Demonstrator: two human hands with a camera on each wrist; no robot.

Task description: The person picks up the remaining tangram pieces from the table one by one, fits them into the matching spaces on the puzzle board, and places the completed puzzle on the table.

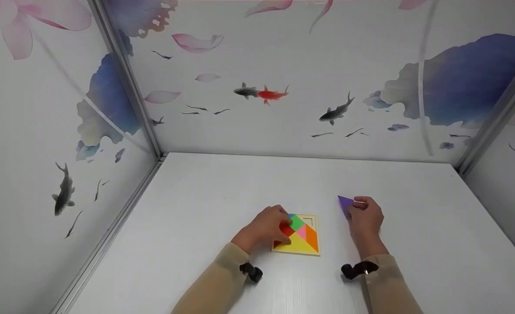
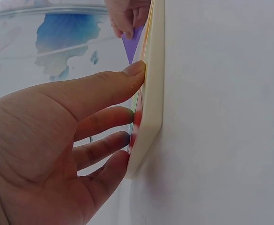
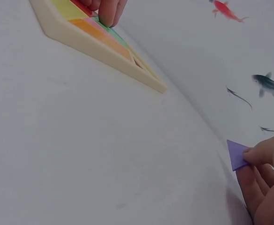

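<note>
A square tangram tray [image 1: 318, 237] with a pale rim lies on the table in front of me. Several coloured pieces sit in it, among them a yellow triangle [image 1: 299, 247], an orange piece [image 1: 312, 239], a pink piece [image 1: 301, 233] and a green piece [image 1: 297, 223]. At the tray's far right corner a bare recess [image 1: 309, 221] shows. My left hand [image 1: 262, 227] rests its thumb and fingertips on the pieces, covering part of the red one [image 1: 286, 230]. To the right of the tray, my right hand [image 1: 368, 221] pinches a purple triangle [image 1: 345, 203] between thumb and fingers.
The white tabletop [image 1: 213, 192] surrounds the tray. Printed panels [image 1: 283, 131] with fish and petals enclose it at the back and sides, with metal posts [image 1: 128, 87] at the corners. A black wrist camera [image 1: 251, 272] is strapped to each sleeve.
</note>
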